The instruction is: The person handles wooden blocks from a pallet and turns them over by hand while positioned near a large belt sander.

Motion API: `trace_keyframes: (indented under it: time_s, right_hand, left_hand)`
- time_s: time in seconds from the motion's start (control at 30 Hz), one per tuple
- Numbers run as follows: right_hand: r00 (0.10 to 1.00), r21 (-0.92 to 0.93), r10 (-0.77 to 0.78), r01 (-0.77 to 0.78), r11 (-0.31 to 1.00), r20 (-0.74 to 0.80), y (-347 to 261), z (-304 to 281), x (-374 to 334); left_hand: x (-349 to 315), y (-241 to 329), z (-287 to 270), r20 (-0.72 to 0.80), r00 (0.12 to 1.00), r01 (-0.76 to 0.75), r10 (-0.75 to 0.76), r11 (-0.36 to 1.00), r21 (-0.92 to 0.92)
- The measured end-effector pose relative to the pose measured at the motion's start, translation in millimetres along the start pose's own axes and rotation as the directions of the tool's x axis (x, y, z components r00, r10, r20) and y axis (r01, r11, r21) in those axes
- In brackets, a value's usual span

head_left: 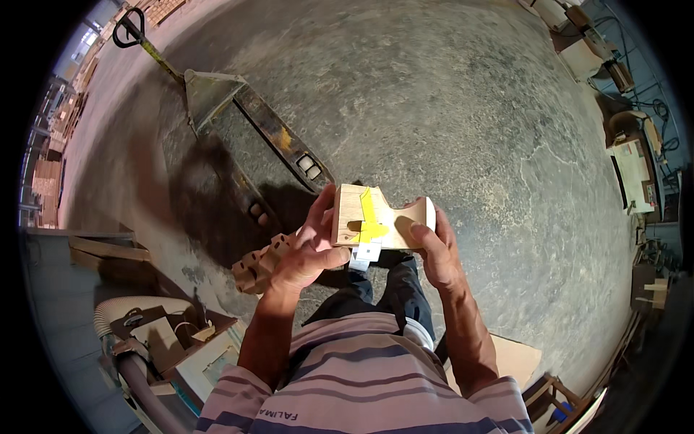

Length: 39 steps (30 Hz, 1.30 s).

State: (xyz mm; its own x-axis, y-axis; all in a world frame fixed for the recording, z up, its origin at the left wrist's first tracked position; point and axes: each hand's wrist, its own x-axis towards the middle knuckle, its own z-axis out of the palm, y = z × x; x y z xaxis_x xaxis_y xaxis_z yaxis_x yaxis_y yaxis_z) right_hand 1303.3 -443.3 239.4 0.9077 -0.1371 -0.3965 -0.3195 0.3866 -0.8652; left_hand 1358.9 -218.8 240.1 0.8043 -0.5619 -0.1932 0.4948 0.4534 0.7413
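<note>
Between my two hands is a pale wooden block [394,226] with a curved notch cut into its upper right side, held up in front of my body. My left hand [311,244] grips its left end, the thumb along the lower edge. At the other end, my right hand [439,252] is closed round the curved part with the thumb on top. Yellow tape [369,211] runs over the block's face, and a small white label [367,252] hangs at its lower edge. Similar notched wooden pieces [262,265] are grouped low down, beyond my left wrist.
A worn pallet jack [260,119] stands on the concrete floor [463,108], forks toward me. At lower left are a ribbed hose [116,312] and a box of scraps [163,340]. Benches with equipment [632,173] line the right. A pale board [513,354] lies by my right forearm.
</note>
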Motion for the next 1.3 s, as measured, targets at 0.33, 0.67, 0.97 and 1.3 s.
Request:
trace_keyframes:
  time_s: [0.33,0.67,0.97,1.3]
  right_hand:
    - [0.994,-0.116,-0.095,0.088,0.989,-0.053,29.4,-8.8,-21.1]
    - [0.888,-0.405,0.421,-0.323,0.856,0.183,62.4,-55.3,-4.7]
    - [0.776,-0.627,0.541,-0.253,0.737,0.324,92.5,6.2,56.0]
    - [0.586,-0.750,0.705,-0.235,0.619,0.399,148.3,77.9,47.1]
  left_hand:
    - [5.3,-55.4,9.3,-0.296,0.950,0.163,-0.100,0.967,0.197]
    - [-24.0,-88.2,-16.0,-0.395,0.912,0.225,-0.110,0.939,0.259]
    - [-64.8,-108.8,-29.2,-0.793,0.608,0.033,-0.027,0.999,-0.008]
    - [-147.9,-120.4,-79.2,-0.887,0.460,-0.154,-0.032,0.981,-0.115]
